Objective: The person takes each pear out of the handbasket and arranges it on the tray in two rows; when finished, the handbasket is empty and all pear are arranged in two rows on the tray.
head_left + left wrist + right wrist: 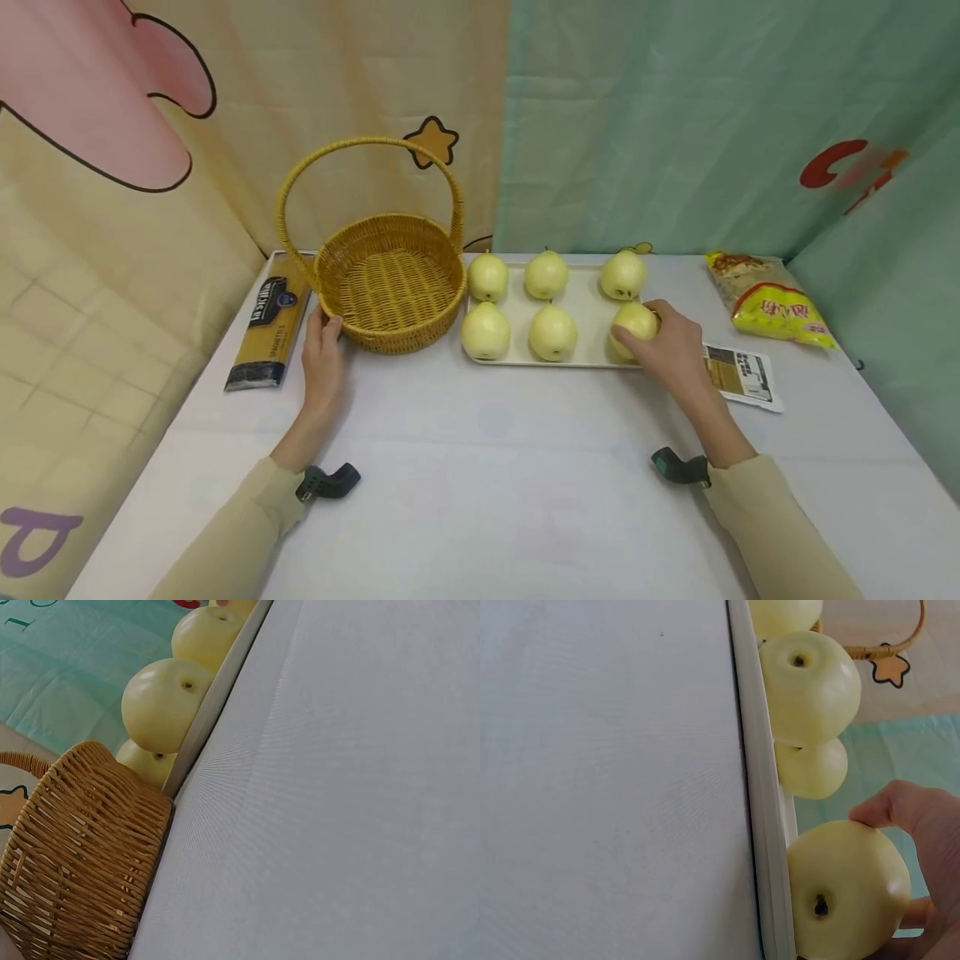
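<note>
A wicker basket [397,283] with a tall hoop handle stands at the back left, and nothing lies inside it. My left hand [322,362] touches its left front side, thumb near the rim. To the basket's right, a white tray [517,333] bears several pale yellow-green pears in two rows. At the tray's front right corner my right hand [671,346] grips a pear [634,327], thumb on one side and fingers round the other. In the right wrist view this pear [847,889] sits at the tray's edge. The left wrist view shows the basket's woven wall [86,855] close up.
Left of the basket lies a pack of spaghetti [273,321]. On the right are a yellow and clear food bag [772,298] and a flat white-edged packet [741,377], partly behind my right hand. A printed curtain [645,125] hangs behind the white-covered table [495,483].
</note>
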`<state>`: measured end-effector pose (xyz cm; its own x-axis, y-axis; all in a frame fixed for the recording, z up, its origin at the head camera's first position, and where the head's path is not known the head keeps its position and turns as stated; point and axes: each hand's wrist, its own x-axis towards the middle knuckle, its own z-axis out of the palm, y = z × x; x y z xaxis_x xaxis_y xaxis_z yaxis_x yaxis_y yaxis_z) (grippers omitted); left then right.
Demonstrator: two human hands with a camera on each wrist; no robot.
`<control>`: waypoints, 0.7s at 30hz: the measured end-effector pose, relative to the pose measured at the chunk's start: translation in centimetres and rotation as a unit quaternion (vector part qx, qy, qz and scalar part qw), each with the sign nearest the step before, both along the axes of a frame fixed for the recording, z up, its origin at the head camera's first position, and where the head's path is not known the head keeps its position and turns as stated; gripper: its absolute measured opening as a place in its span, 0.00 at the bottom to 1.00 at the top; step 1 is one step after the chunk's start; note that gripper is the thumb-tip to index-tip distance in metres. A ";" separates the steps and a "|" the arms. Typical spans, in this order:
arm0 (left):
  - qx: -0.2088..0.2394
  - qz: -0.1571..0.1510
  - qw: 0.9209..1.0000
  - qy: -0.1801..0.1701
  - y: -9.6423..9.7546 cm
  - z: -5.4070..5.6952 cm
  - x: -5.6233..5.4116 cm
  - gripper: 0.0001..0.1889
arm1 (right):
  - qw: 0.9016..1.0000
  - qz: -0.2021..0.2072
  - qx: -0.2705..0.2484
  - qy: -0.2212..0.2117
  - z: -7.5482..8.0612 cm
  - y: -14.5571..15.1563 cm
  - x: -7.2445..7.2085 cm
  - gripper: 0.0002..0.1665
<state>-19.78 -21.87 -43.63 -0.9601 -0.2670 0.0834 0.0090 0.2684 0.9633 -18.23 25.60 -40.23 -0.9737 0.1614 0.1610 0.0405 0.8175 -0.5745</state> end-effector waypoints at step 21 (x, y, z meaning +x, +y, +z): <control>0.018 -0.002 1.000 0.011 0.0 0.1 0.0 0.32 | 1.000 -0.006 -0.011 -0.004 -0.1 -0.2 -0.1 0.46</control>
<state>-19.80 -21.85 -43.58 -0.9593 -0.2662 0.0944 0.0309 0.2334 0.9719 -18.36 25.38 -40.33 -0.9728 0.1771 0.1495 0.0555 0.8043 -0.5917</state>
